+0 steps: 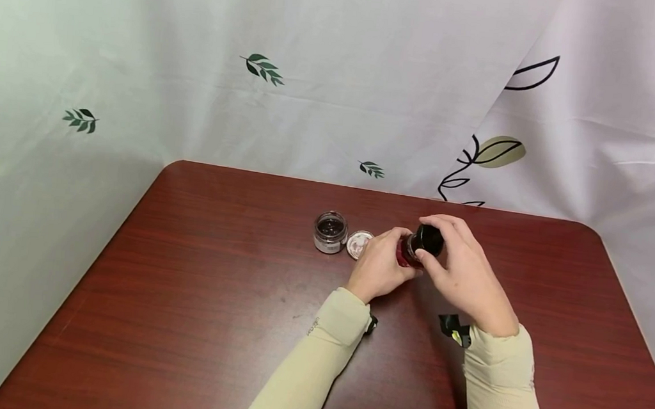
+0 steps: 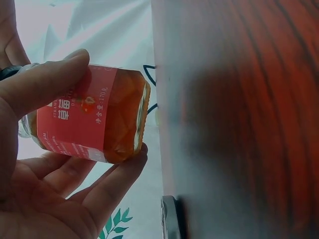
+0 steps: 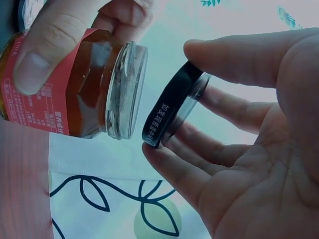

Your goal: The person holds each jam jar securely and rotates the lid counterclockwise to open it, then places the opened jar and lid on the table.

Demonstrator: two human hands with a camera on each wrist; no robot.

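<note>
My left hand (image 1: 379, 269) grips a glass jam jar (image 2: 75, 119) around its sides, holding it above the table. The jar has faceted walls, a red label with a strawberry picture and amber-red contents. Its glass mouth is uncovered in the right wrist view. Between thumb and fingers, my right hand (image 1: 463, 273) pinches a black screw lid (image 3: 167, 107) by its edge. That lid is tilted and stands a small gap away from the jar's mouth in the right wrist view.
On the reddish-brown table (image 1: 193, 296), a second glass jar (image 1: 329, 235) stands uncapped with dark contents. A round lid (image 1: 359, 243) with a whitish face lies close beside it, near my left hand. A white curtain (image 1: 311, 120) with leaf prints hangs behind the table.
</note>
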